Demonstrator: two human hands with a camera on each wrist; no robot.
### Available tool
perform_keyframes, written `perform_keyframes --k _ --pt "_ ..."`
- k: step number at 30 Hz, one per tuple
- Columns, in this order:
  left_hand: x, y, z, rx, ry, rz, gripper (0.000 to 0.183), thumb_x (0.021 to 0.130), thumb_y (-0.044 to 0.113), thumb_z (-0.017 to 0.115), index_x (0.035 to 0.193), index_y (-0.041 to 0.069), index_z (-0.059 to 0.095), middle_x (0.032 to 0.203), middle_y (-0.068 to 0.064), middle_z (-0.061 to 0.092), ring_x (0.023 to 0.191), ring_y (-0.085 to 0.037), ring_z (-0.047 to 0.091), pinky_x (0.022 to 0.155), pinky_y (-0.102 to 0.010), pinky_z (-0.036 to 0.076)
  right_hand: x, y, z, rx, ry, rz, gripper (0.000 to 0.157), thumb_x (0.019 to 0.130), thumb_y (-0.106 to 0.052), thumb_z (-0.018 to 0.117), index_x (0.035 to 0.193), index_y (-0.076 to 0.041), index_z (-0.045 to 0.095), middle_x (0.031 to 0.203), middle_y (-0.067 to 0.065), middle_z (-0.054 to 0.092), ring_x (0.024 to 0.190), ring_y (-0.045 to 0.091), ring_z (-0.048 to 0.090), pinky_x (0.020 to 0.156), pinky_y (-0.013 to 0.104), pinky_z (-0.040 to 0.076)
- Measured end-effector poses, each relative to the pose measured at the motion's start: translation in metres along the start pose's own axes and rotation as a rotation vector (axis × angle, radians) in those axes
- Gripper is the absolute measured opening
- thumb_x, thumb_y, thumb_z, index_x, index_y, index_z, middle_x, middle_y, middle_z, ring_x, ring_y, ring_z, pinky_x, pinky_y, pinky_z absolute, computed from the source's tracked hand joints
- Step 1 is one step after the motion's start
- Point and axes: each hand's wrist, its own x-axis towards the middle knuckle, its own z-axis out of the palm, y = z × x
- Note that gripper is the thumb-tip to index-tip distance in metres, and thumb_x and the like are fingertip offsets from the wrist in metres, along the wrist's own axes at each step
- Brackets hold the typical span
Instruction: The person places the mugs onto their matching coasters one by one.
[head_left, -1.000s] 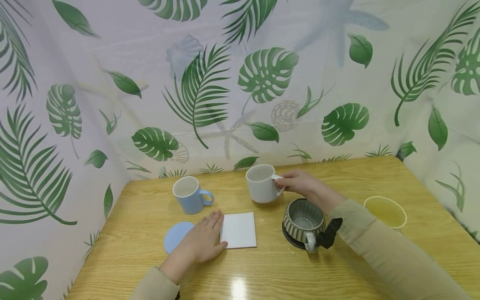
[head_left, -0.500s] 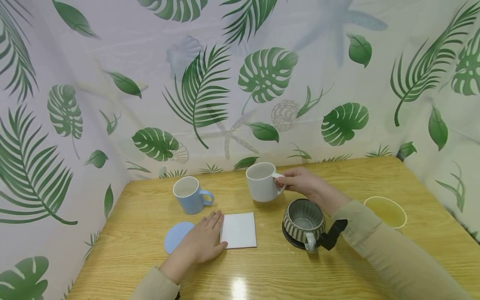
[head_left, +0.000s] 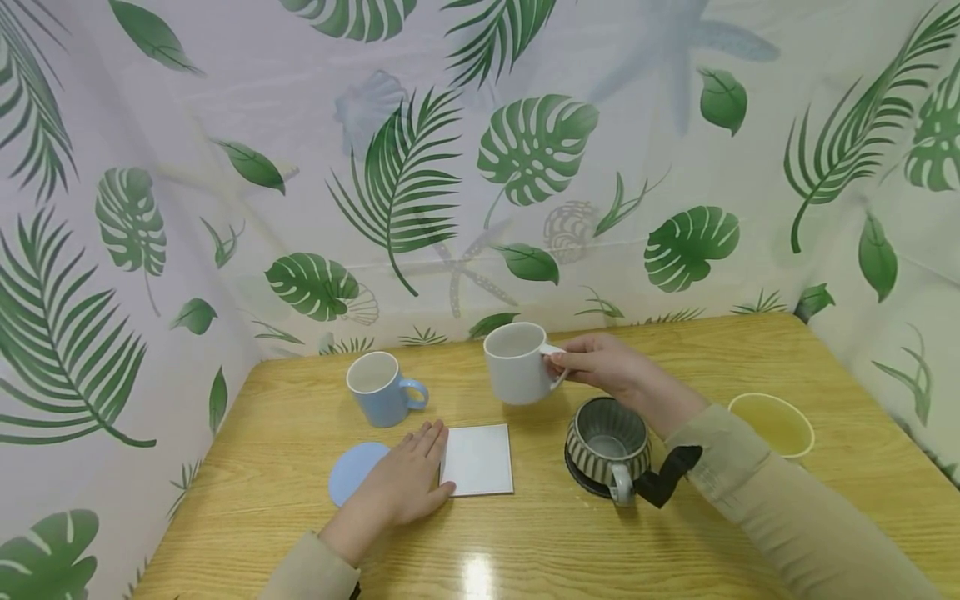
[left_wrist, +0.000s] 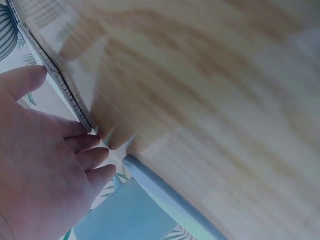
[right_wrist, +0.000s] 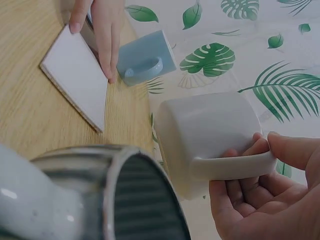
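Note:
A white mug [head_left: 516,367] is held upright by my right hand [head_left: 600,367], whose fingers and thumb grip its handle [right_wrist: 235,166]. The mug is behind the square white coaster [head_left: 477,461], slightly to its right. My left hand [head_left: 408,475] lies with fingers extended along the coaster's left edge, thumb at the near left corner and fingertips at the far one. In the left wrist view, the coaster [left_wrist: 57,82] shows edge-on beside the thumb and fingers. A round blue coaster [head_left: 354,471] is partly hidden under the left hand and wrist. Behind it stands a light blue mug [head_left: 381,404].
Under my right forearm, a grey striped cup [head_left: 592,454] stands on a dark round coaster [head_left: 576,477], its handle toward me. A yellow oval piece with a pale rim [head_left: 772,423] is at the right, partly behind the sleeve. A leaf-patterned cloth [head_left: 450,167] encloses the wooden table [head_left: 570,550].
My right hand has carried the white mug slightly up and to the left. The left hand and both coasters beside it have stayed in place.

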Motion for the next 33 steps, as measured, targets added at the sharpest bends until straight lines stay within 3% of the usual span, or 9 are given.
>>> perform_keyframes --k 9,14,18,26,33 --pt "-0.001 0.001 -0.001 -0.012 0.0 0.0 0.081 0.108 0.045 0.055 0.164 -0.006 0.029 0.174 -0.023 0.026 0.163 -0.039 0.027 0.134 -0.049 0.028 -0.007 0.001 0.005 0.042 -0.006 -0.036 0.021 0.108 -0.009 0.06 0.113 0.005 0.076 0.094 -0.01 0.072 0.096 0.005 0.066 0.124 0.055 0.043" --pt "-0.001 0.002 -0.002 -0.007 0.001 0.0 0.08 0.108 0.045 0.054 0.164 -0.006 0.029 0.174 -0.023 0.026 0.163 -0.038 0.027 0.134 -0.049 0.028 -0.012 0.002 0.009 0.095 -0.007 -0.025 0.019 0.107 -0.007 0.061 0.104 -0.007 0.08 0.092 -0.011 0.074 0.095 0.006 0.068 0.109 0.033 0.056" --pt "-0.001 0.002 -0.002 -0.001 0.0 -0.001 0.08 0.108 0.045 0.054 0.164 -0.006 0.029 0.174 -0.023 0.026 0.163 -0.038 0.027 0.134 -0.049 0.029 -0.015 0.003 0.012 0.122 -0.018 -0.031 0.02 0.107 -0.006 0.06 0.103 -0.01 0.08 0.092 -0.011 0.075 0.093 0.005 0.069 0.098 0.022 0.057" --pt "-0.001 0.002 -0.003 -0.004 -0.004 0.0 0.081 0.108 0.045 0.055 0.164 -0.006 0.029 0.174 -0.023 0.026 0.163 -0.039 0.027 0.134 -0.05 0.029 -0.019 0.005 0.018 0.164 -0.05 -0.044 0.022 0.106 -0.004 0.062 0.099 -0.012 0.081 0.094 -0.01 0.077 0.095 0.006 0.069 0.096 0.021 0.057" --pt "0.0 0.001 -0.002 0.012 -0.002 -0.001 0.081 0.108 0.046 0.054 0.165 -0.006 0.029 0.174 -0.023 0.026 0.163 -0.038 0.027 0.134 -0.05 0.029 -0.022 0.008 0.026 0.201 -0.059 -0.031 0.024 0.104 -0.004 0.064 0.095 -0.017 0.082 0.097 -0.01 0.079 0.099 0.006 0.07 0.113 0.033 0.053"
